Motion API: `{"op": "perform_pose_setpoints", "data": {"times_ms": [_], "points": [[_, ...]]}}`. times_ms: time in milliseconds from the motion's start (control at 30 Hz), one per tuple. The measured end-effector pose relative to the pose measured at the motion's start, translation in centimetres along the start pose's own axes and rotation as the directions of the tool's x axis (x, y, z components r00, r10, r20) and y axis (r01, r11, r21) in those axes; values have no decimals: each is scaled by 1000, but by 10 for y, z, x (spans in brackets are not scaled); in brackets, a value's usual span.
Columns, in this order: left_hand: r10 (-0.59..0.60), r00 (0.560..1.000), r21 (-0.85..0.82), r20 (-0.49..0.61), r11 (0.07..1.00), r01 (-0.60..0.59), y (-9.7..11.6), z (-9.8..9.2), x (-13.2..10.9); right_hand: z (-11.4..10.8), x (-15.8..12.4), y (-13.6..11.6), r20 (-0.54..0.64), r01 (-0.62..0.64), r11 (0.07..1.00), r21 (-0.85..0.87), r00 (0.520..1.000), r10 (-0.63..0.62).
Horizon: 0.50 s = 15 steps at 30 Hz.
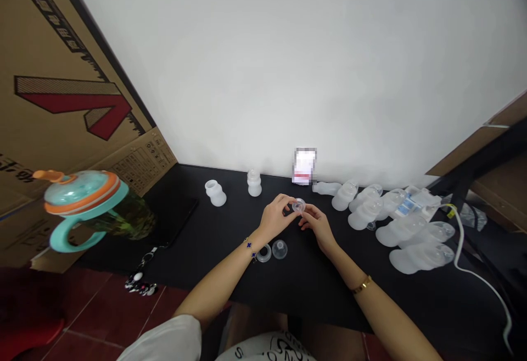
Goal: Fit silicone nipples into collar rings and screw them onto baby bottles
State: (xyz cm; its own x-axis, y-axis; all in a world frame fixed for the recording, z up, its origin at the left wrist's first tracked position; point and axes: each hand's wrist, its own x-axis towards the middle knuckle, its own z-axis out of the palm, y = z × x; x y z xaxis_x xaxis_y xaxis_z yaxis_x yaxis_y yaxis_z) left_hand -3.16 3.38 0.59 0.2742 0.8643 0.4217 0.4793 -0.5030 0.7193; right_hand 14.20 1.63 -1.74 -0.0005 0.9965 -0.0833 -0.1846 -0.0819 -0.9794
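Note:
A small clear round silicone piece (298,205) is held between my left hand (275,216) and my right hand (316,225), with the fingertips of both on its rim. Just below my left wrist, a clear plastic ring (264,253) and a clear dome-shaped bottle teat (279,249) lie on the black tabletop (329,295). Neither touches my hands. A bracelet with dark blue charms circles my left wrist, and a gold band circles my right.
Several frosted plastic bottles (415,256) lie in a cluster at the right, with more (254,183) standing at the back. A white cable (473,273) runs down the right side. A teal and orange handled cup (82,207) sits at the left, before a cardboard box (69,75).

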Motion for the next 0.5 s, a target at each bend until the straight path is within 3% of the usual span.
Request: {"op": "perform_pose_setpoints", "data": {"times_ms": [500], "points": [[86, 991, 131, 105, 986, -100, -6, -1, 1, 0, 1, 0, 1, -11, 999, -32, 1000, 11]]}}
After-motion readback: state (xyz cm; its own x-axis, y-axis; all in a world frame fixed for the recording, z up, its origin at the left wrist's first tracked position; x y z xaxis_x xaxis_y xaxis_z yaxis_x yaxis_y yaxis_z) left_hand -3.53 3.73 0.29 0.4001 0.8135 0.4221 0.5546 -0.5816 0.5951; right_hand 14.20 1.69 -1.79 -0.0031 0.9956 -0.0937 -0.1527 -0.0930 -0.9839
